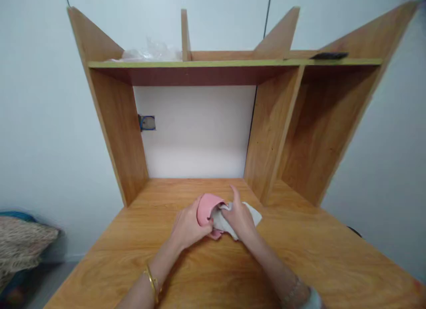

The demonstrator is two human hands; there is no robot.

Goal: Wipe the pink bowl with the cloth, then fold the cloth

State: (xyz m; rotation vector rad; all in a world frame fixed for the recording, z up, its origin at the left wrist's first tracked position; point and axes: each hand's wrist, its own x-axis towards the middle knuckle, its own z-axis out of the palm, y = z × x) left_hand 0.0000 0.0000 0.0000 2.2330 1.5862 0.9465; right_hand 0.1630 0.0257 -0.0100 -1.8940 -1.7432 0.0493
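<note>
My left hand (pixel 190 224) is wrapped round a pink rounded hollow object (pixel 205 209), tilted with its opening toward the right. Its exact kind cannot be made out. A white cloth (pixel 253 213) sits at that opening, partly inside it, with one corner sticking out to the right. My right hand (pixel 238 216) grips the cloth, its fingers pressed in at the opening and partly hidden, while one finger points up. Under the left fingers, a small pink flap (pixel 215 234) shows near the desk surface. Both hands are just above the desk.
The wooden desk (pixel 206 273) carries a hutch with upright panels and a shelf (pixel 199 64). Clear plastic wrap (pixel 149 52) and a dark flat item (pixel 329 55) lie up there. A wall socket box (pixel 147 123) shows behind. Woven material (pixel 25 240) is at the far left.
</note>
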